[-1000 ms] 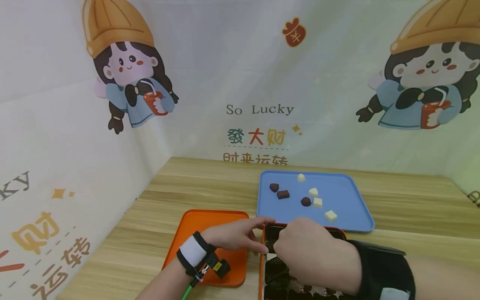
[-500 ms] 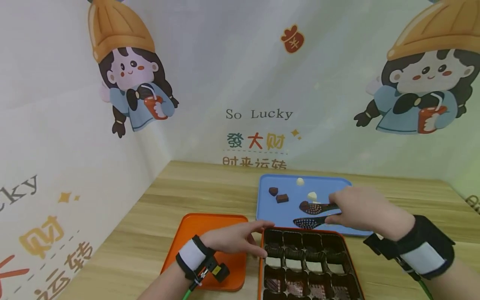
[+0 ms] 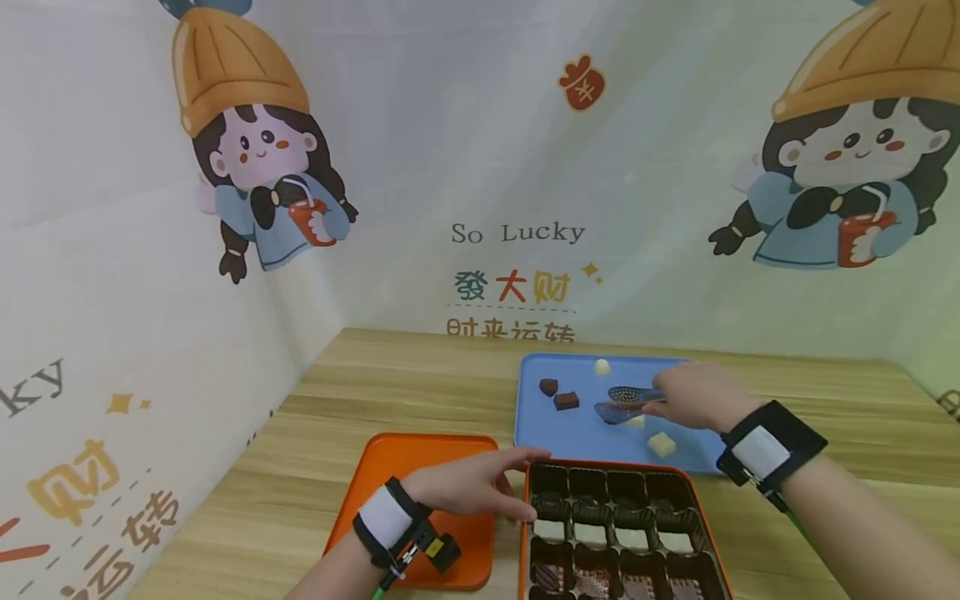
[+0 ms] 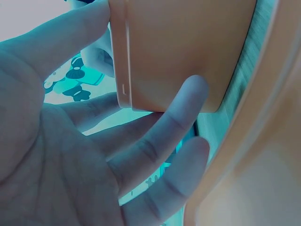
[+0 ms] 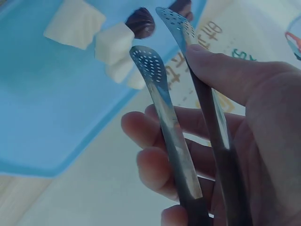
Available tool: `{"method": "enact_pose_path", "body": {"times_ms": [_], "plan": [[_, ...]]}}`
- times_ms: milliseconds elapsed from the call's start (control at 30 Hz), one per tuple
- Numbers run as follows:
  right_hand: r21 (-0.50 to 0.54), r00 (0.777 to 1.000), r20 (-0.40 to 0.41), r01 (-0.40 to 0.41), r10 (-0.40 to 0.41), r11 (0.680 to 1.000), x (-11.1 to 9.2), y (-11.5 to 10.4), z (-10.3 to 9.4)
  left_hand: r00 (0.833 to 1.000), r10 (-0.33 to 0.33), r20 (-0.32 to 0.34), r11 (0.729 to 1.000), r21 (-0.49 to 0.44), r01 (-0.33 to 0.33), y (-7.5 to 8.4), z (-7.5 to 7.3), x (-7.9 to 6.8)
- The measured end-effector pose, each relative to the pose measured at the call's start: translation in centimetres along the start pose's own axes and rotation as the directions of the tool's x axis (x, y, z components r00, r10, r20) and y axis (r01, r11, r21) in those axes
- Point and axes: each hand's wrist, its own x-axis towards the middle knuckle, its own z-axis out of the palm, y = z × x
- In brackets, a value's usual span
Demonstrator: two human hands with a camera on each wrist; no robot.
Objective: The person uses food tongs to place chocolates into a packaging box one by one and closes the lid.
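Blue in the head view, the tray (image 3: 538, 432) bears dark sweets (image 3: 566, 401) and blocky white sweets (image 3: 662, 444), so the work looks unfinished — yet the box (image 3: 613, 464) shows white pieces (image 3: 590, 533) and patterned pieces (image 3: 592, 581) seated in two rows, its back row too dark to read. In the left wrist view, the left hand (image 4: 70, 150), fingers relaxed and spread, touches the box. In the right wrist view, the right hand (image 5: 270, 117) grips steel tongs (image 5: 176, 143) near the sweets — tips apart, contact unclear.

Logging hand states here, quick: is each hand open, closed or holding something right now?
Left hand: open, fingers touching the orange-rimmed box.
Right hand: holding the metal tongs, which are spread apart.
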Motion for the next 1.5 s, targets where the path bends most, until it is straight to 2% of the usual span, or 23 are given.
{"method": "enact_pose_path", "body": {"times_ms": [533, 733, 867, 1000, 1233, 1367, 1500], "plan": [[-0.084, 1.000, 0.014, 0.029, -0.027, 0.996, -0.3, -0.6, 0.3, 1.000, -0.006, -0.006, 1.000, 0.011, 0.006, 0.1, 0.3, 0.2], [-0.103, 0.998, -0.037, 0.054, -0.059, 0.993, -0.3, -0.8, 0.6, 1.000, 0.000, -0.010, 1.000, 0.007, 0.000, -0.3, 0.4, 0.2], [-0.070, 0.994, -0.072, 0.080, -0.085, 0.994, -0.8, -0.5, 0.8, 1.000, 0.003, -0.007, 1.000, 0.003, -0.003, -0.4, 0.5, 0.1], [0.005, 0.989, -0.103, 0.104, -0.103, 0.995, -2.0, -0.3, 0.1, 1.000, 0.001, -0.002, 1.000, -0.002, -0.001, -0.2, 0.4, 0.0], [0.036, 0.975, -0.152, 0.172, -0.165, 0.984, -5.4, -1.6, -2.7, 1.000, -0.010, -0.026, 1.000, 0.024, 0.011, 0.2, -0.1, -0.1], [0.023, 0.952, -0.188, 0.249, -0.240, 0.968, -7.4, -2.8, -3.8, 1.000, -0.015, -0.022, 0.999, 0.029, 0.016, 0.2, -0.1, -0.1], [0.029, 0.934, -0.170, 0.322, -0.313, 0.946, -9.1, -4.4, -4.6, 1.000, -0.014, -0.018, 0.999, 0.029, 0.015, 0.1, 0.0, 0.0]]}}
